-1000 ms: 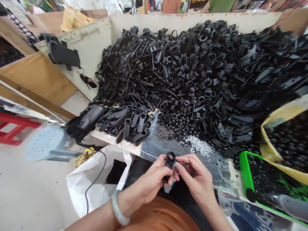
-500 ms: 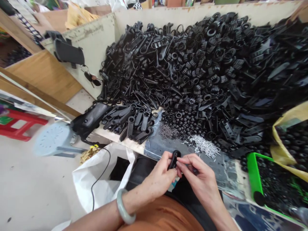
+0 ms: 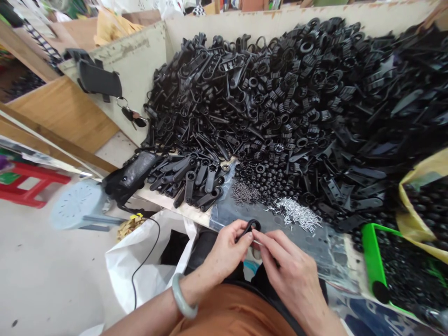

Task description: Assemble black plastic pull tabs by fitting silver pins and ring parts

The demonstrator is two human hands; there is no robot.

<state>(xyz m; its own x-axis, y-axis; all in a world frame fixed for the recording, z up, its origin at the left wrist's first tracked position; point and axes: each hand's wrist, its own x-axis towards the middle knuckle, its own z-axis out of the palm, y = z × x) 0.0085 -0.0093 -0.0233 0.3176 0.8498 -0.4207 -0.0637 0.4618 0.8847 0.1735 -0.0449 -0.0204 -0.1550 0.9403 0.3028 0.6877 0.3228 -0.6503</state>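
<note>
My left hand [image 3: 227, 245] is closed around a black plastic lever with a ring-shaped end [image 3: 255, 225], the ring pointing up and away from me. My right hand [image 3: 290, 261] pinches at the near side of that ring. A thin pale metal pin [image 3: 258, 242] shows at its fingertips, partly hidden by the fingers. Beyond the hands on the table lie a heap of silver pins [image 3: 301, 214], a smaller heap of dark screw-like pieces [image 3: 245, 192] and small round black knobs [image 3: 275, 179].
A large pile of black plastic parts [image 3: 245, 93] fills the back. Similar levers [image 3: 191, 184] lie at the left edge. On the right stand a green bin [image 3: 369, 252] and a yellow bag [image 3: 416, 228]. A white sack [image 3: 122, 266] and a blue stool [image 3: 77, 203] are at lower left.
My left hand has tilted the lever so its ring opening shows more. My right hand has shifted slightly down and right, and a thin pale pin now shows at its fingertips.
</note>
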